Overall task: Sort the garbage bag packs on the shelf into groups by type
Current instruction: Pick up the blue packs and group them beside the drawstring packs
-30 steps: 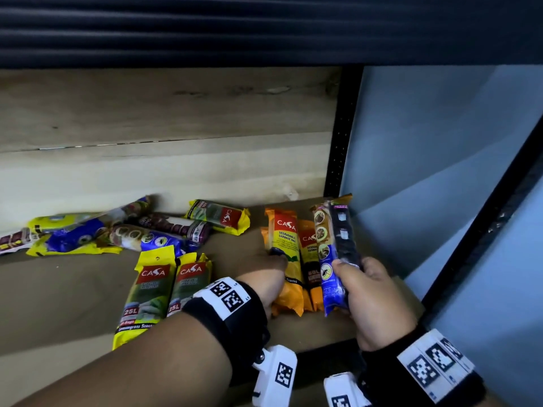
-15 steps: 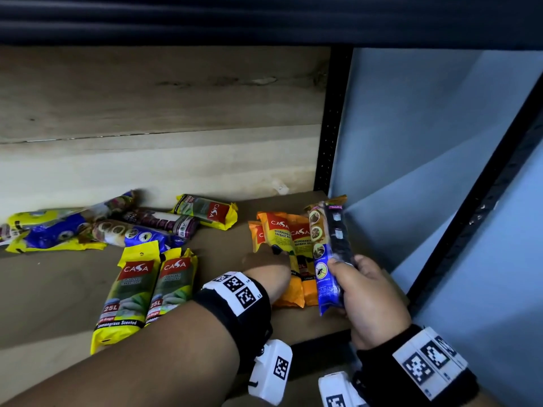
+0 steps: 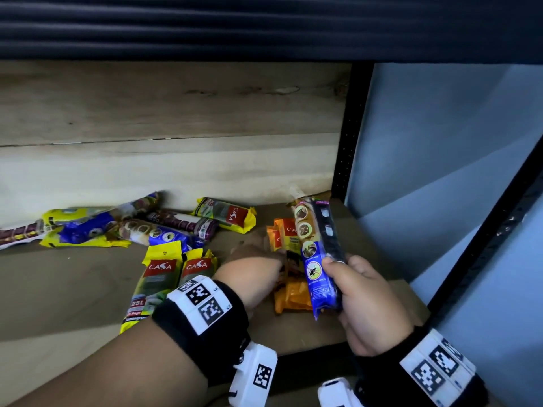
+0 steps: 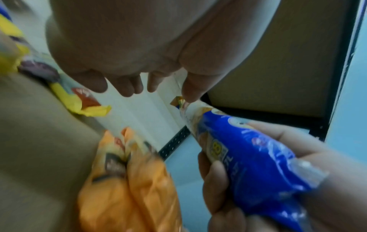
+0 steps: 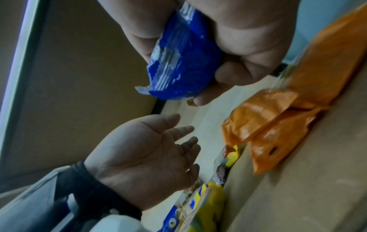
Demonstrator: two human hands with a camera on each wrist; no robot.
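Orange packs point(image 3: 289, 277) and two yellow packs point(image 3: 164, 277) look grouped, the mixed pile point(image 3: 126, 227) at ten o'clock looks unsorted, the right hand point(image 3: 367, 301) grips a blue pack point(image 3: 318, 259), and the left hand point(image 3: 249, 268) hovers open-fingered, empty.

The head view looked down and forward into the shelf point(image 3: 73, 289) from its front edge. Both wrist views sat close, sharing the orange packs point(image 4: 127, 188) near the shelf's right edge.
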